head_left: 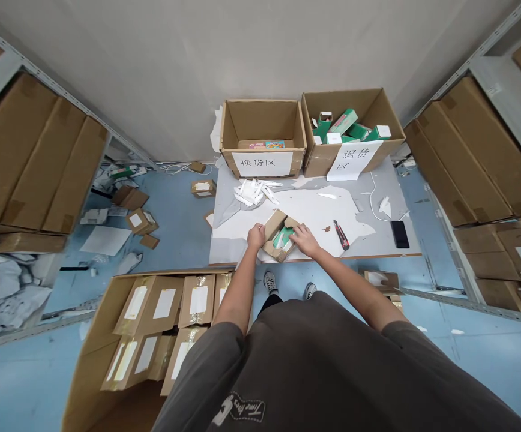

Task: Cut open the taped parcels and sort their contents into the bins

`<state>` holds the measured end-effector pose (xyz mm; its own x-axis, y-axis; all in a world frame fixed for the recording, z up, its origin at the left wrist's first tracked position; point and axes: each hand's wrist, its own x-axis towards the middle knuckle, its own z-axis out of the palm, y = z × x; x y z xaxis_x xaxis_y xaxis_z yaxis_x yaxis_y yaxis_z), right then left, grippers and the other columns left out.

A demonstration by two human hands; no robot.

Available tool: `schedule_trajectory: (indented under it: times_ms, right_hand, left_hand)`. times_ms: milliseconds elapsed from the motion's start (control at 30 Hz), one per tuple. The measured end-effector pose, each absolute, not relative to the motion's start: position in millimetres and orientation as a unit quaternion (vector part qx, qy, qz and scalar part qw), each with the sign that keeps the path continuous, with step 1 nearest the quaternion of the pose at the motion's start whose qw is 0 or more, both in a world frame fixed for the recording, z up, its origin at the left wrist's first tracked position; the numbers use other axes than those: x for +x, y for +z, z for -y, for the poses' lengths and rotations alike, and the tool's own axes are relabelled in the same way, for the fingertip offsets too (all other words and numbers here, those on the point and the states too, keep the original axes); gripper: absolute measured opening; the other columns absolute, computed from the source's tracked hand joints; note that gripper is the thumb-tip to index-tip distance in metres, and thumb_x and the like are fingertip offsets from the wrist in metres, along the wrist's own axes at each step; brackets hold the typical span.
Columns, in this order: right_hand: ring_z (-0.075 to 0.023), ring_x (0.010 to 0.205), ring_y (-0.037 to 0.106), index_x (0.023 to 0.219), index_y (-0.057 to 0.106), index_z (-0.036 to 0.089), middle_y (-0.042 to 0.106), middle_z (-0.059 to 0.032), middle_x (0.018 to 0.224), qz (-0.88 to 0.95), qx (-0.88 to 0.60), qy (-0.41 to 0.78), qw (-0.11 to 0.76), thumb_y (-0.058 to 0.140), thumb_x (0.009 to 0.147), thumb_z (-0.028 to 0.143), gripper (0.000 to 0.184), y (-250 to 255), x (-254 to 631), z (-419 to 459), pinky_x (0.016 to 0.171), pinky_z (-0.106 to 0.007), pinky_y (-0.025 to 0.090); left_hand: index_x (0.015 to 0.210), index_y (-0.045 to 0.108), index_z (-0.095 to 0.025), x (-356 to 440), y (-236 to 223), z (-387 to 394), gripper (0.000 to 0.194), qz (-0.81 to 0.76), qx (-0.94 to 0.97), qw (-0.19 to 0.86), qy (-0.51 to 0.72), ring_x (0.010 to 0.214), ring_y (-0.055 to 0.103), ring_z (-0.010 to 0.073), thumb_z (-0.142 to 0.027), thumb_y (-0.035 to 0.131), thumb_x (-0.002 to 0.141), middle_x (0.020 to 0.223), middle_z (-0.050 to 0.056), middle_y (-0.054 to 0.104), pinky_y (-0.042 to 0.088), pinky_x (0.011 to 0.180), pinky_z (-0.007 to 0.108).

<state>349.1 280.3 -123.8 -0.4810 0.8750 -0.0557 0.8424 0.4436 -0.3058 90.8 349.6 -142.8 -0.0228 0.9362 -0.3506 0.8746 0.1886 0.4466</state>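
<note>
A small cardboard box (269,247) stands opened near the table's front edge, its flaps raised. Inside lies a green and white package (282,238), partly covered by the flaps. My left hand (255,236) grips the box's left side with curled fingers. On the opposite side, my right hand (304,239) holds the right flap, fingertips close to the green package. To the right of that hand, a red and black utility knife (341,235) rests on the table. White gloves (255,192) lie in a heap behind the box.
Two large cartons with handwritten signs stand at the back: the left carton (263,123) holds colourful packs, the right carton (355,102) green boxes. A phone (400,234) lies right. A big carton (90,342) of parcels stands lower left. Shelves with boxes (472,156) flank both sides.
</note>
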Motion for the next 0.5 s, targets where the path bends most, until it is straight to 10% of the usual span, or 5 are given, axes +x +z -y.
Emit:
schedule_trajectory:
  times_ms: [500]
  right_hand:
    - [-0.0348,0.136,0.062,0.117,0.071,0.019,0.058,-0.0234,0.153,0.524,-0.763,0.230,0.302,0.052,0.102,0.044,0.035,-183,340,-195,0.107,-0.052,0.057]
  left_hand:
    - [0.129,0.068,-0.023,120,-147,-313,0.032,-0.569,0.797,0.194,0.050,0.125,0.059,0.0298,-0.021,0.046,0.105,0.132,0.014,0.069,0.051,0.108,0.041]
